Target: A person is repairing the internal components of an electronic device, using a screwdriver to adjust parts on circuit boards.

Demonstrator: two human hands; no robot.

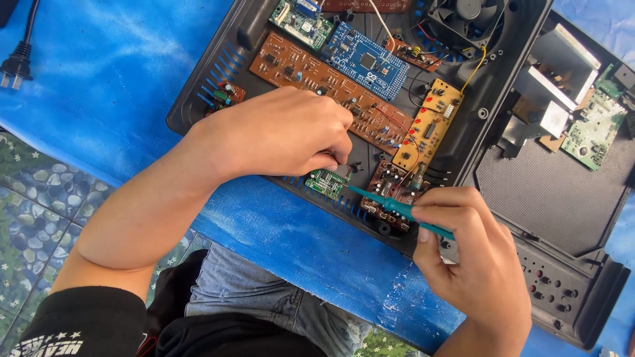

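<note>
The right hand point(473, 258) keeps its grip pinched on a teal screwdriver point(397, 206), thumb and forefinger closed around the handle, the shaft running up and away from the grip toward the left hand. The left hand point(281, 135) has its grip curled shut, fingertips pressing on a small green circuit board point(326, 183) that lies directly under them; whether the fingers actually clasp it or only steady it cannot be told.

Beneath both grips spreads the blue cloth point(112, 73) covering the surface, and on it the open black plastic housing point(198, 92) that holds the boards. Beyond the right grip lies the second black housing half point(555, 192) with its perforated panel. Past the left grip runs a long brown circuit board point(311, 76), then a blue circuit board point(367, 59) farther off, and a cooling fan point(466, 16) at the far edge. Between the two grips stands a narrow yellow circuit board point(428, 125), with a small brown circuit board point(390, 188) just beside the screwdriver tip. Well away from the left grip, a black power plug point(14, 66) rests on the cloth.
</note>
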